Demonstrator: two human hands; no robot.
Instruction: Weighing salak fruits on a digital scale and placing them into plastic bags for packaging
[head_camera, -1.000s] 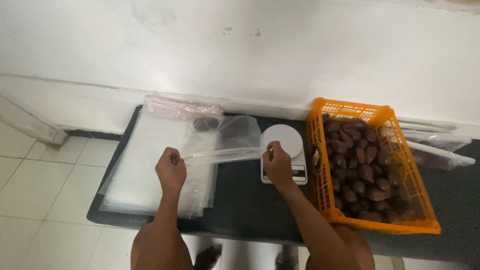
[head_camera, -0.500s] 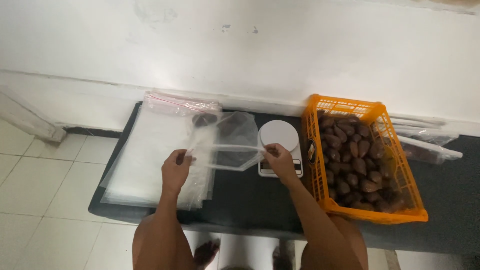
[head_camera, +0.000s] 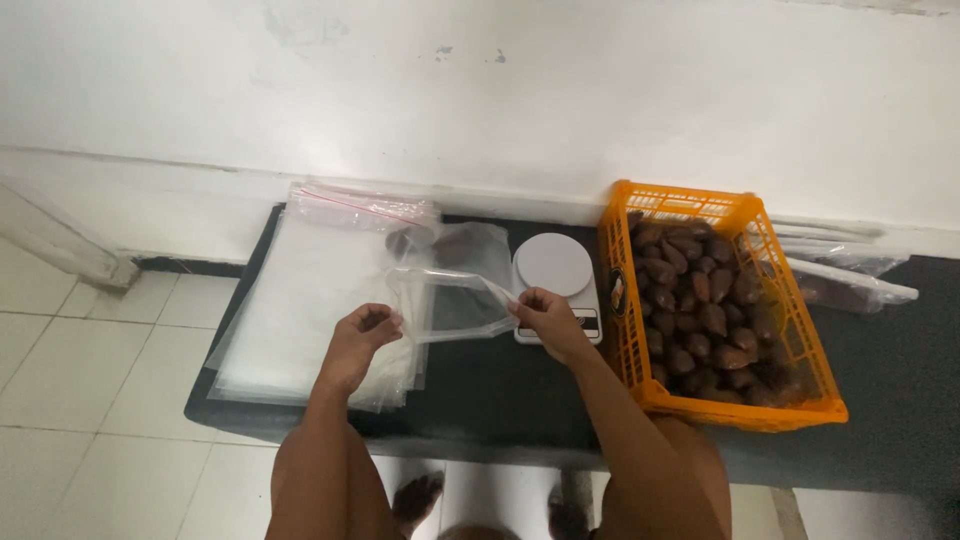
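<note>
A clear plastic bag (head_camera: 455, 290) is spread open between my two hands above the dark mat. My left hand (head_camera: 362, 335) pinches its near left edge. My right hand (head_camera: 540, 315) grips the bag's right edge, just in front of a white kitchen scale (head_camera: 553, 270). Under and left of the bag lies a stack of clear plastic bags (head_camera: 300, 300). An orange plastic crate (head_camera: 735, 405) full of brown scaly fruits (head_camera: 700, 300) stands right of the scale.
The dark mat (head_camera: 500, 380) lies along a white wall on a white tiled floor (head_camera: 90, 400). More clear plastic bags (head_camera: 850, 275) lie behind the crate at the right. My knees and feet show at the bottom.
The bag was stretched flat and narrow between my hands; now its mouth is pulled open and both hands have dropped nearer to me.
</note>
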